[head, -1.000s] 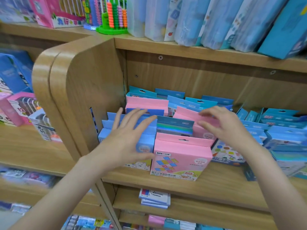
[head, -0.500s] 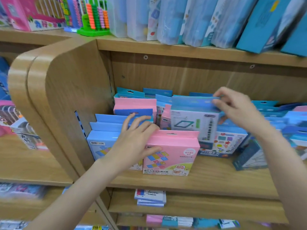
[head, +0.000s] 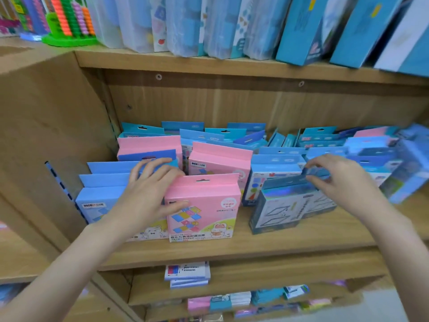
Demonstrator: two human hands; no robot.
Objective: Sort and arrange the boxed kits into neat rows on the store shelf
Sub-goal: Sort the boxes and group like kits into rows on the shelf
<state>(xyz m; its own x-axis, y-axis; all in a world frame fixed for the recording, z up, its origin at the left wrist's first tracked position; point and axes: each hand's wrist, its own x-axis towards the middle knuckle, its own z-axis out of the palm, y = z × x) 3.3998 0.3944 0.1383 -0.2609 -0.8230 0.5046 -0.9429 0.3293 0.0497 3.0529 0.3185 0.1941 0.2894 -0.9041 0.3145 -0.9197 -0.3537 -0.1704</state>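
The right hand [head: 334,182] pinched the hang-tab of a silver-topped kit [head: 285,205] standing tilted at the shelf [head: 301,238] front; the left hand [head: 148,194] lay flat, fingers relaxed, against the blue kits [head: 99,196] beside a pink kit [head: 202,205]. These looked light, stiff, glossy cardboard, best held by the sides.

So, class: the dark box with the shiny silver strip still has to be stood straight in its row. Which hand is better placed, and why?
Right. The right hand already pinches the dark box at its top edge, while the left hand rests across the blue box and pink box.
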